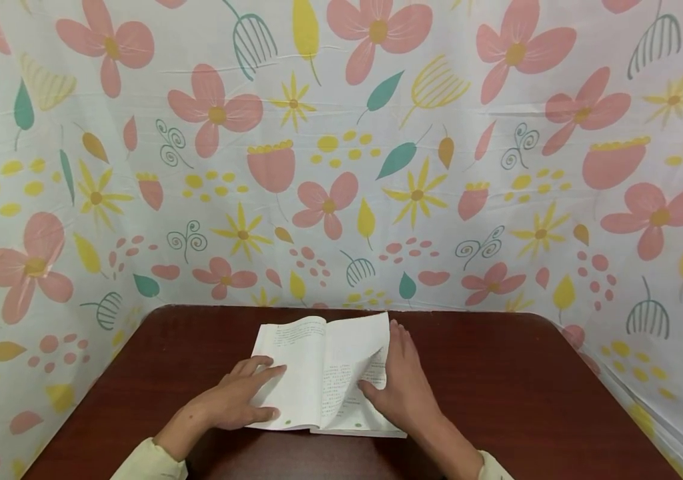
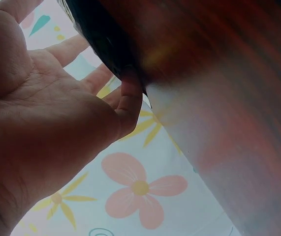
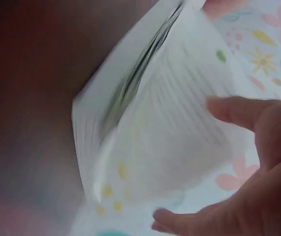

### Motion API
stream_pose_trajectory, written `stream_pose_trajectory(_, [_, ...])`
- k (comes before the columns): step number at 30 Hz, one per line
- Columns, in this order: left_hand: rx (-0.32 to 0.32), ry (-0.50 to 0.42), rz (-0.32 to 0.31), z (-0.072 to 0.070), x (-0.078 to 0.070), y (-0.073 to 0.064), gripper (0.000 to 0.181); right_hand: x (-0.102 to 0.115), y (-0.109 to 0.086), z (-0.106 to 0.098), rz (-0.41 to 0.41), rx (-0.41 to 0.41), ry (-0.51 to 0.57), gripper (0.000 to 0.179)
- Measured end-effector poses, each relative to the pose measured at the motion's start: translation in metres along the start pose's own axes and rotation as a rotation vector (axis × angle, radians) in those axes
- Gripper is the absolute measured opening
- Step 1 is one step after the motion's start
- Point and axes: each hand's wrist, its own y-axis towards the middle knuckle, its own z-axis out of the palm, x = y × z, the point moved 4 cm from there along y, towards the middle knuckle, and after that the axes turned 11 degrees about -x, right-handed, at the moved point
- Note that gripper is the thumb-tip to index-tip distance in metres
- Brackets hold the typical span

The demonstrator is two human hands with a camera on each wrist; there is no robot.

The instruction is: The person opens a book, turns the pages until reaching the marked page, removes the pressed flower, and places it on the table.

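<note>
An open book (image 1: pixel 293 373) with printed text lies on the dark red-brown table. My left hand (image 1: pixel 236 397) rests on the left page, fingers spread and the thumb near the lower edge. In the left wrist view that hand (image 2: pixel 56 103) shows from its palm side, its fingers reaching to the book's dark edge. One right-hand leaf (image 1: pixel 341 383) is raised and curls toward the spine. Beside it my right hand (image 1: pixel 407 387) has straight fingers along the book's right edge. In the right wrist view its thumb (image 3: pixel 234 110) overlaps the lifted page (image 3: pixel 179 113), apart from the other fingers.
The wooden table (image 1: pixel 527 387) extends on both sides of the book. Behind and beside it hangs a white cloth (image 1: pixel 329 133) printed with pink flowers and yellow and green leaves, close against the table's far edge.
</note>
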Motion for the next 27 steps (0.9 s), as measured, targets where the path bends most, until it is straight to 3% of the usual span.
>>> stream_pose_trajectory(2, [-0.011, -0.004, -0.011, -0.001, 0.0, 0.002, 0.068, 0.002, -0.002, 0.006, 0.056, 0.053, 0.151, 0.107])
stream_pose_trajectory(4, [-0.046, -0.021, -0.027, -0.001, 0.0, 0.004, 0.063, 0.008, -0.006, 0.013, 0.062, 0.144, 0.33, 0.096])
stream_pose_trajectory(6, [-0.097, -0.074, -0.072, -0.003, -0.001, 0.006, 0.061, 0.016, -0.012, 0.02, 0.029, 0.242, 0.452, 0.082])
stream_pose_trajectory(9, [-0.191, -0.164, -0.169, -0.005, 0.004, 0.01, 0.066, 0.027, -0.024, 0.027, -0.046, 0.384, 0.539, 0.085])
stream_pose_trajectory(14, [-0.279, -0.274, -0.327, -0.01, 0.01, 0.013, 0.08, 0.038, -0.043, 0.032, -0.118, 0.578, 0.407, 0.092])
stream_pose_trajectory(18, [-0.316, -0.361, -0.385, -0.016, 0.013, 0.011, 0.077, 0.041, -0.05, 0.033, -0.187, 0.66, 0.27, 0.089])
stream_pose_trajectory(23, [-0.284, -0.392, -0.344, -0.017, 0.012, 0.011, 0.078, 0.044, -0.052, 0.034, -0.331, 0.665, 0.157, 0.088])
stream_pose_trajectory(27, [-0.248, -0.298, -0.297, -0.013, 0.01, 0.012, 0.082, 0.045, -0.053, 0.035, -0.413, 0.642, 0.119, 0.088])
